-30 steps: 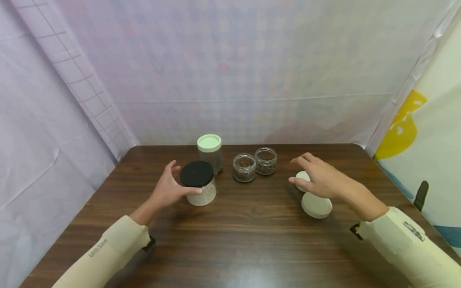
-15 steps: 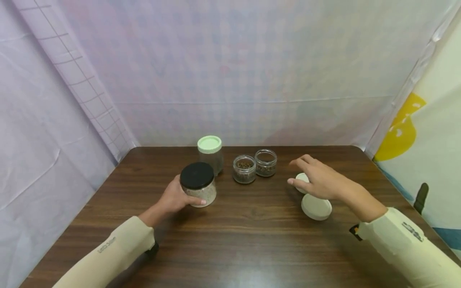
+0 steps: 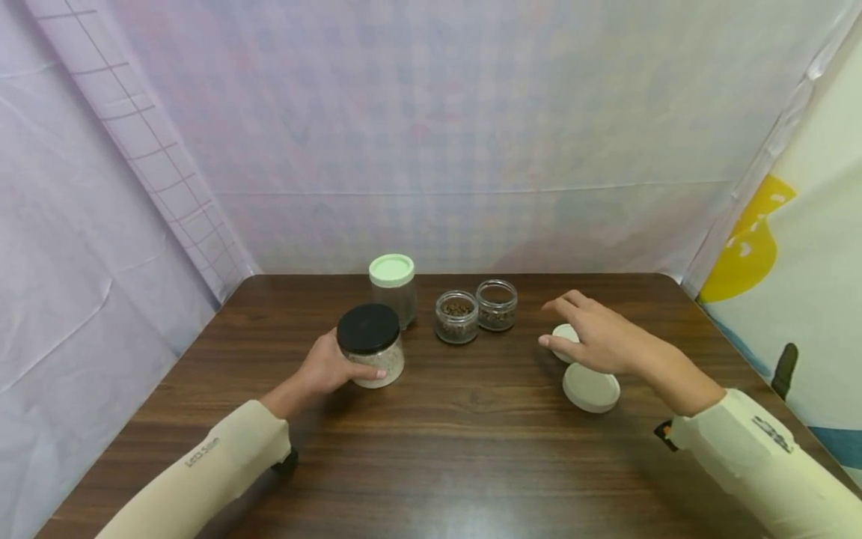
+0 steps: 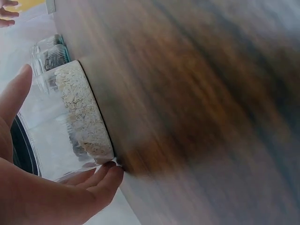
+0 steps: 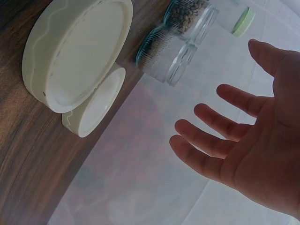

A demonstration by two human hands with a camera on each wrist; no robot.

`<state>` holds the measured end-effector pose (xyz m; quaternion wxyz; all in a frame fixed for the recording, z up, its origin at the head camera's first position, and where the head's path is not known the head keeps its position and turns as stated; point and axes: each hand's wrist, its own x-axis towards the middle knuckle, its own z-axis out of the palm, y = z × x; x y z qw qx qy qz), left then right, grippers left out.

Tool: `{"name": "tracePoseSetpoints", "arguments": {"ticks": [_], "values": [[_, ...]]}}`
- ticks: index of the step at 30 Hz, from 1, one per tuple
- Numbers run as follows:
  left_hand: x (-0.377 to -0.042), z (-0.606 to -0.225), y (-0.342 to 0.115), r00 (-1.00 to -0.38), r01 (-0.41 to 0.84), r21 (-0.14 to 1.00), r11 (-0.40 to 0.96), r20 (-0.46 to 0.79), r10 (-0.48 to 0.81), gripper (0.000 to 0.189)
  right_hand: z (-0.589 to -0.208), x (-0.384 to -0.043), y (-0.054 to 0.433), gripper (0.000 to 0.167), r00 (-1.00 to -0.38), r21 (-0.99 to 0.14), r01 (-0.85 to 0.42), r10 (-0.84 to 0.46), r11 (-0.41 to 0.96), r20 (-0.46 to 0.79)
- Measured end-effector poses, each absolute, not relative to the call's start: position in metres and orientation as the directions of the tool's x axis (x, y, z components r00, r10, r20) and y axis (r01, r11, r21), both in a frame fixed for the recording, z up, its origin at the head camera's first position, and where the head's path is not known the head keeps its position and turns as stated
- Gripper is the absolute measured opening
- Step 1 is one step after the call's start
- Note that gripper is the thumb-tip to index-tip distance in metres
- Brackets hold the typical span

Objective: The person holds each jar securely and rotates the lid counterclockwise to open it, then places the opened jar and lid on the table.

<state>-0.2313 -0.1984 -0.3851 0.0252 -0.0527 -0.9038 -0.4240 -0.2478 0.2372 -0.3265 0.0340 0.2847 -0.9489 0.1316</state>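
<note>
A wood-grain desk (image 3: 471, 457) carries a green-lidded jar (image 3: 393, 288) and, side by side, two open glass jars (image 3: 457, 329) (both with brown bits (image 3: 458, 309) inside); behind hangs a pale checked cloth (image 3: 431, 135).

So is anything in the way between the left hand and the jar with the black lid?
No, nothing visible is. The left hand grips the black-lidded jar directly, and the green-lidded jar stands behind that one, not in between.

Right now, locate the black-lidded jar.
In the head view, left of centre, the left hand holds the black-lidded jar, in front of the green-lidded jar.
</note>
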Motion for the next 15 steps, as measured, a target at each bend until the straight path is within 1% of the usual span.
{"name": "tracePoseSetpoints", "arguments": {"ticks": [8, 12, 15], "values": [[-0.2308, -0.3879, -0.2015, -0.994, 0.108, 0.795, 0.597, 0.087, 0.064, 0.090, -0.3254, -0.2469, 0.2373, 0.063, -0.835, -0.238, -0.549, -0.536, 0.801, 0.126], [-0.2293, -0.3844, -0.2012, -0.994, 0.107, 0.816, 0.569, 0.079, 0.073, 0.091, -0.3244, -0.2466, 0.2377, 0.063, -0.835, -0.240, -0.550, -0.537, 0.800, 0.123], [-0.2271, -0.3796, -0.1973, -0.993, 0.113, 0.812, 0.572, 0.075, 0.089, 0.093, -0.3248, -0.2469, 0.2372, 0.063, -0.833, -0.236, -0.552, -0.539, 0.800, 0.125]]}}
